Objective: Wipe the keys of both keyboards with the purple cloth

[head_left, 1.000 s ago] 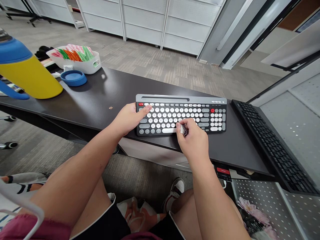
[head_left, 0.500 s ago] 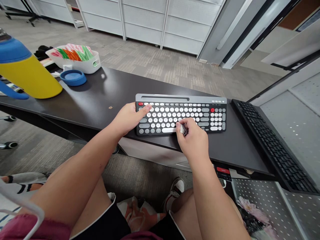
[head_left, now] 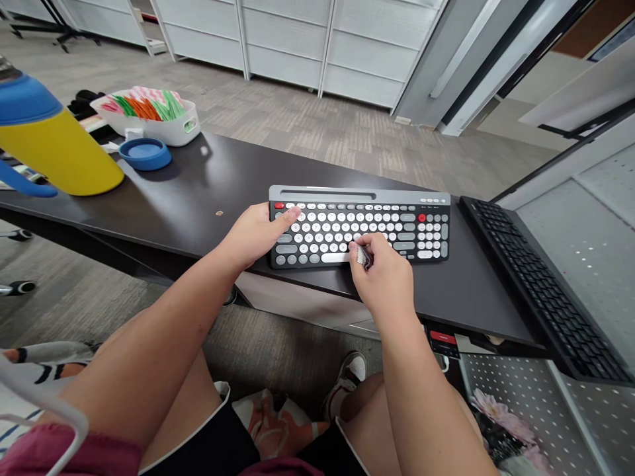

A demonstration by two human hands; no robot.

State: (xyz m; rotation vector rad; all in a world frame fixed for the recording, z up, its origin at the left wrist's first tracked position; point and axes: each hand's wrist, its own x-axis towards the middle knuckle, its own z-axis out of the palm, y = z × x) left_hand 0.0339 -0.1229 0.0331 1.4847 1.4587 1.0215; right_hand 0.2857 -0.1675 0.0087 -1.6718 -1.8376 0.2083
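Observation:
A grey and black keyboard with round white keys and a few red ones lies on the dark desk. My left hand grips its left end, with the thumb over the upper left keys and the other fingers hidden. Over the lower middle keys, just right of the space bar, my right hand is closed in a pinch. A small white and dark piece shows between its thumb and fingers; most of it is hidden and its kind is unclear.
A second black keyboard stands close on the right. On the left are a yellow and blue mug, a blue lid and a white basket of colourful packets. The desk's front edge runs just below the grey keyboard.

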